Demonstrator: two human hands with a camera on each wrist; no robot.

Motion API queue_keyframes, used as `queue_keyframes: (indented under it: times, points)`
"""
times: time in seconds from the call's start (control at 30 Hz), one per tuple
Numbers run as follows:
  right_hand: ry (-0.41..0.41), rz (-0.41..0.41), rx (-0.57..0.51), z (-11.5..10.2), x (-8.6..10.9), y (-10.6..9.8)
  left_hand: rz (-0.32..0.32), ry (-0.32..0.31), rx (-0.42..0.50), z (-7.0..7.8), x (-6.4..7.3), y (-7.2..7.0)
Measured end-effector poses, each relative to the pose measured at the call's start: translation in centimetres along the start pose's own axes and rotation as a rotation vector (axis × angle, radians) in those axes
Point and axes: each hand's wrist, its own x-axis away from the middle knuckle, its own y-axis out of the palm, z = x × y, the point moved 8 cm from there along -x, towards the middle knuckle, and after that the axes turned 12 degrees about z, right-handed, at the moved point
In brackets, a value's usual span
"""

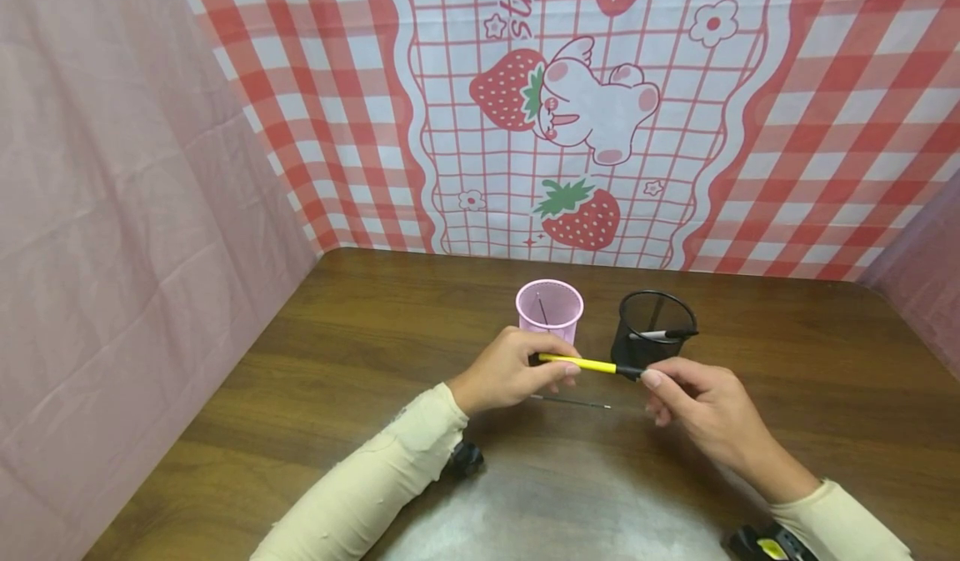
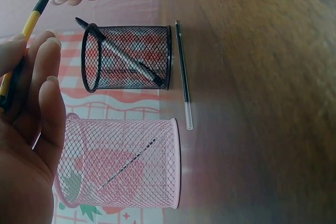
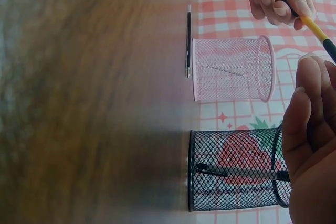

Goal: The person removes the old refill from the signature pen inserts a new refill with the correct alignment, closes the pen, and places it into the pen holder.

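A yellow pen with black ends [image 1: 592, 365] is held level between both hands above the table. My left hand [image 1: 513, 369] pinches its yellow barrel near the left end, between thumb and fingers. At the other end, the thumb and fingers of my right hand [image 1: 708, 403] grip the black tip section; the right wrist view shows that black part [image 3: 329, 49] close to the fingers. Below the pen a thin dark ink refill [image 1: 573, 402] with a clear end lies on the wood, in front of the cups.
Behind the left hand stands a pink mesh cup [image 1: 528, 315] with a thin dark stick [image 1: 542, 307] leaning inside. A black mesh cup [image 1: 624, 348], to its right, holds a grey-and-black pen [image 1: 651, 336]. A strawberry-print cloth [image 1: 360, 127] hangs along the table's back edge.
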Motion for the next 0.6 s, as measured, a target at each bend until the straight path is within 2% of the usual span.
queue_keyframes:
  times: [0.3, 0.6]
  points:
    - [0.007, 0.001, -0.010, 0.12, 0.00, 0.12, -0.004, 0.001, 0.006, 0.30, 0.01, 0.07]
    - [0.046, -0.021, -0.008, 0.01, 0.03, 0.19, -0.005, -0.031, -0.017, -0.03, 0.00, 0.17]
